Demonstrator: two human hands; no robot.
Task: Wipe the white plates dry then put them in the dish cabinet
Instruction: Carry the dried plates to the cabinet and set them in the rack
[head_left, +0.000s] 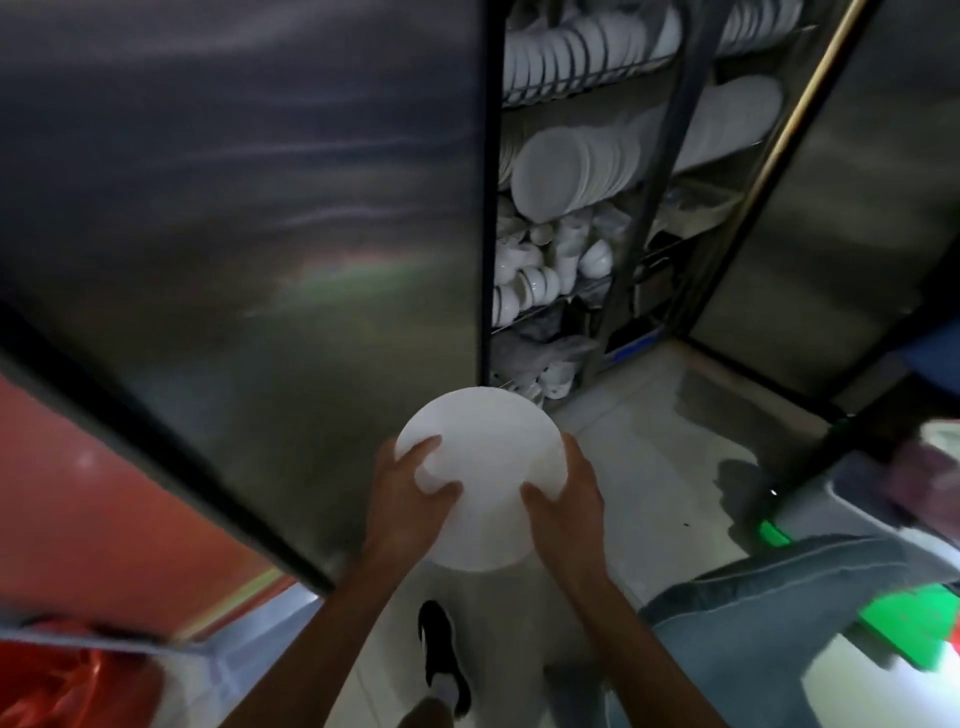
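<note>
I hold a white plate (483, 467), perhaps a small stack, in front of me with both hands. My left hand (410, 493) grips its left edge, thumb and fingers curled over the rim. My right hand (566, 499) grips the right edge the same way. The plate hangs above the pale floor, just below the open dish cabinet (582, 218). Inside the cabinet, upright white plates (566, 166) stand in wire racks on the upper shelves, with bowls and cups (550, 260) on a lower shelf.
The cabinet's steel door (249, 234) stands open at my left, and a second steel panel (841, 208) is at the right. A red wall (104, 493) is at lower left. A grey bin with cloths (893, 493) and a green item (904, 618) sit at the right.
</note>
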